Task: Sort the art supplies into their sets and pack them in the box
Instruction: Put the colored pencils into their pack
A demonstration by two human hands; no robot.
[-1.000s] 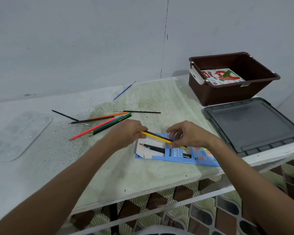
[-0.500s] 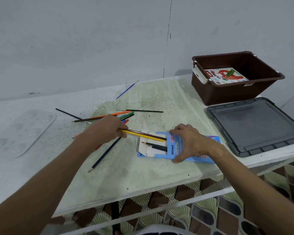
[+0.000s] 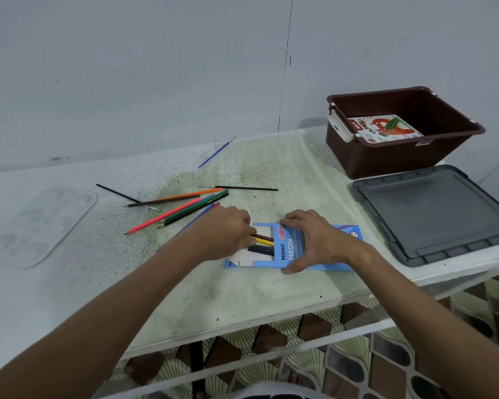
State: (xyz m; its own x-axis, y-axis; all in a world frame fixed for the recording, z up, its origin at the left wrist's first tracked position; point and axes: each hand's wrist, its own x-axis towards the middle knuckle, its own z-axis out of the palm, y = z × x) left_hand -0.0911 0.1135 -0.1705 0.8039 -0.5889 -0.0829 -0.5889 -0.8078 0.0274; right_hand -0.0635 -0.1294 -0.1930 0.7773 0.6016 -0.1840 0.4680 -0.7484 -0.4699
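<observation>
Head view, nearest first: the right hand (image 3: 317, 240) spans the blue pencil box (image 3: 293, 249), fingers and thumb curled over its edges, pinning it to the table (image 3: 242, 298). The left hand (image 3: 222, 233) has its fingers closed on a yellow pencil (image 3: 264, 241) and a dark one, tips already in the box mouth. Best to keep the box pinned and push the pencils in flat and parallel. Farther back lie the loose pencils (image 3: 185, 210); beyond, the brown bin (image 3: 401, 156).
</observation>
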